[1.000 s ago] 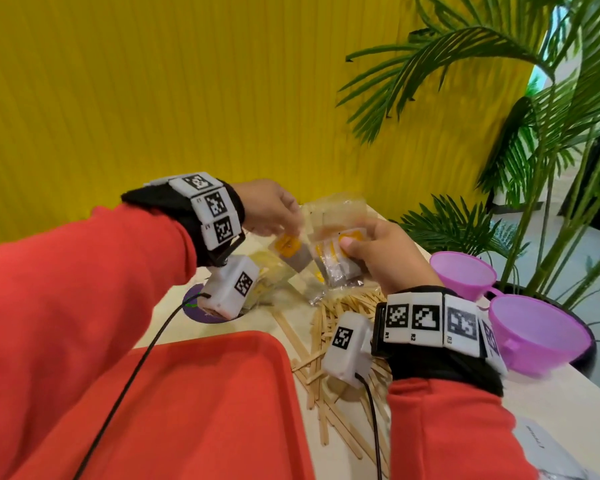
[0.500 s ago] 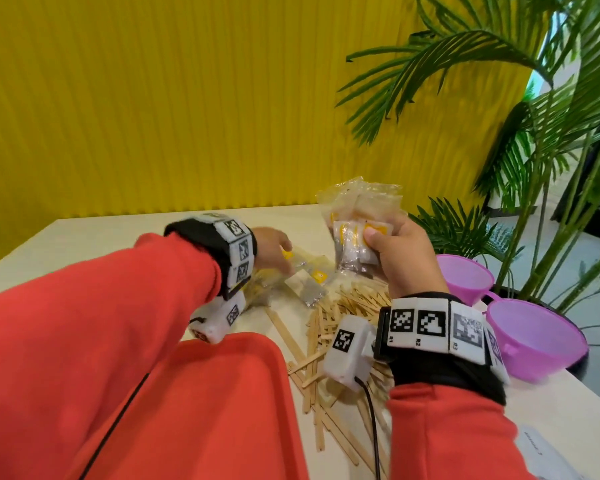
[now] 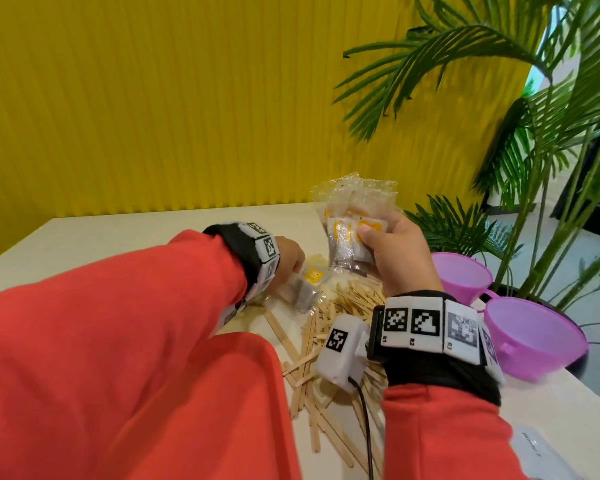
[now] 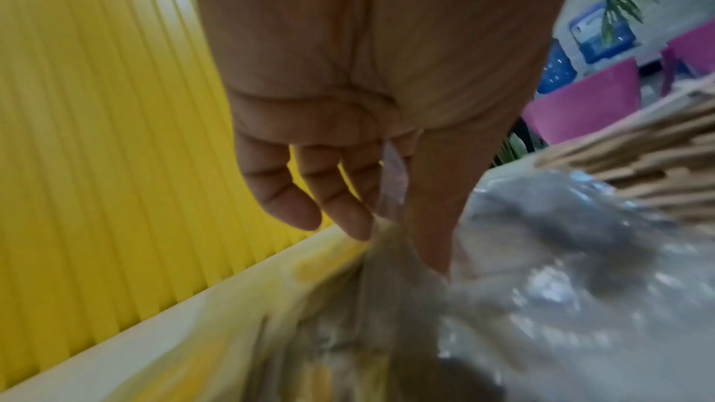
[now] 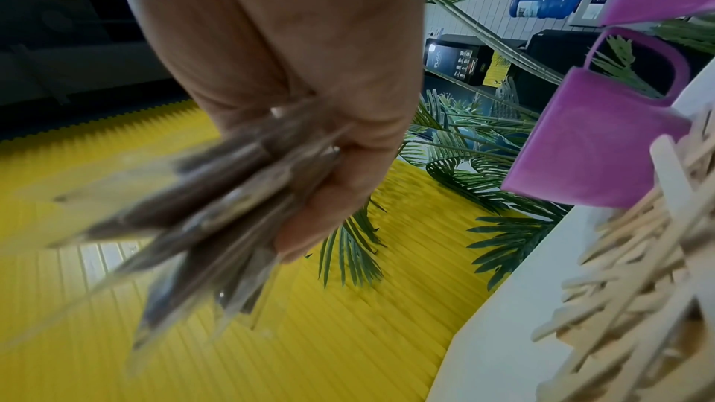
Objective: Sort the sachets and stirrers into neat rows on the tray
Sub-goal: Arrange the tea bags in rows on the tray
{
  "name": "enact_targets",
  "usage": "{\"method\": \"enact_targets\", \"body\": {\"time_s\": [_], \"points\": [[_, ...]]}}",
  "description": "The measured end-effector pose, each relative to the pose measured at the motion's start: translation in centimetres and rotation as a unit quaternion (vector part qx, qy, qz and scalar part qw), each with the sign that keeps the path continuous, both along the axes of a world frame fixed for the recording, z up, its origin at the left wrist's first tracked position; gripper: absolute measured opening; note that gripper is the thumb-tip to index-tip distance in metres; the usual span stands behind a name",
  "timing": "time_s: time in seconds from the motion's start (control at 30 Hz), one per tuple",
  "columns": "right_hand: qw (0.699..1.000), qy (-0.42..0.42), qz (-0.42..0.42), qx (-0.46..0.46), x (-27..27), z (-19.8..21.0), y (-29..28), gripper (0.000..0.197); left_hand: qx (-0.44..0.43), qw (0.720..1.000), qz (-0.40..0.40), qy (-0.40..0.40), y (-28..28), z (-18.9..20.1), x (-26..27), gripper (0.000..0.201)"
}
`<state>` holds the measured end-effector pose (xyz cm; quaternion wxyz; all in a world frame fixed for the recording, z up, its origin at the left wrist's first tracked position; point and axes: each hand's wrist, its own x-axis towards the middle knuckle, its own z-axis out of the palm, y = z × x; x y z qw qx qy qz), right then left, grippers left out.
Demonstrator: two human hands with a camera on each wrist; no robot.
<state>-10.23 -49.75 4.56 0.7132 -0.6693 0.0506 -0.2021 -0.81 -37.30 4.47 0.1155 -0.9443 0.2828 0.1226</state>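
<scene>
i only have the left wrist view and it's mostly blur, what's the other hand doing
Observer: The right hand is raised above the table, gripping a bunch of sachets.
Operator: ok and is my left hand over the tray
Observer: No, the left hand is down at the loose sachets on the table, beyond the red tray.
Operator: are the stirrers on the tray yet
Observer: No, the stirrers lie in a loose heap on the table, right of the tray.
</scene>
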Motion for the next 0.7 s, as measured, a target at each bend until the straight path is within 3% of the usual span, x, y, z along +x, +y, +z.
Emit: {"method": "enact_targets", "body": {"time_s": [0.07,0.17,0.3,0.4,0.6,0.7], "points": [[1.000,-0.003,-0.001,0.002,0.0,-0.1,0.0,0.032,-0.038,0.999,-0.006,-0.009,0.7,0.5,0.2,0.023],[1.000,0.002,0.009,0.002,0.0,-0.3,-0.2,0.031,-0.178,0.984,0.013,-0.014,1.9,2.0,0.7,0.014],[0.997,0.021,0.045,0.051,-0.2,0.1,-0.2,0.023,-0.407,0.910,0.046,-0.055,3.1,3.6,0.9,0.028],[0.990,0.026,0.086,0.106,-0.3,0.5,0.1,0.023,-0.524,0.850,0.030,-0.046,3.1,3.7,0.6,0.034],[0.988,0.033,0.093,0.115,-0.2,0.7,0.7,0.022,-0.613,0.787,-0.065,0.021,1.0,3.6,0.4,0.036],[0.989,0.020,0.059,0.133,-0.3,0.6,0.6,0.022,-0.614,0.784,-0.083,0.048,0.5,3.4,0.4,0.034]]}}
